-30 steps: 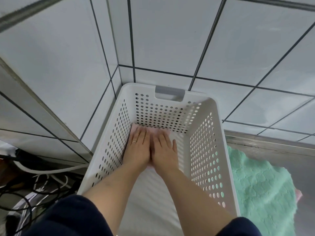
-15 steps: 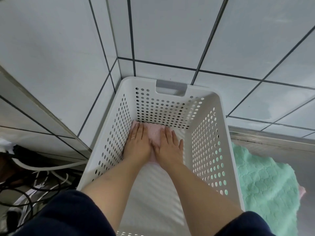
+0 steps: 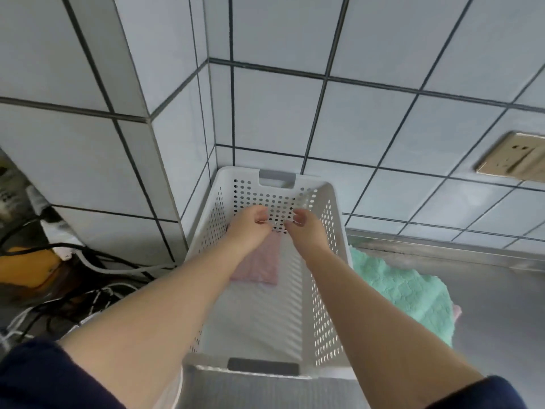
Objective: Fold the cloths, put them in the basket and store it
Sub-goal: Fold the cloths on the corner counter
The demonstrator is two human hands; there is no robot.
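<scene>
At about 9 o'clock, a tangle of black and white cables [image 3: 88, 270] lies low beside the tiled wall [image 3: 295, 113], with something orange [image 3: 26, 267] among them.

Near the centre stands a white perforated laundry basket [image 3: 324, 290], tucked into the corner of the wall, its far handle slot toward 12 o'clock and its near handle slot toward 6 o'clock. A folded pink cloth [image 3: 259, 264] lies flat on the basket floor, toward the far end and on its left side, partly hidden by the left forearm.

Both hands are inside the basket, above the pink cloth and apart from it. The left hand [image 3: 250, 225] has its fingers loosely curled with nothing visible between them. Just to its right, at about 1 o'clock from it, the right hand [image 3: 303, 228] is likewise loosely curled and holds nothing. The two hands are near each other but do not touch. Dark blue sleeves [image 3: 53, 379] show at the bottom corners.

At 3 o'clock from the basket, a mint-green towel [image 3: 413, 296] lies crumpled on the steel tabletop [image 3: 486, 305], its left part hidden behind the basket wall. A bit of another pink cloth [image 3: 457, 312] peeks out at its right edge. Toward 2 o'clock, a beige wall socket [image 3: 513, 157] sits on the tiles.
</scene>
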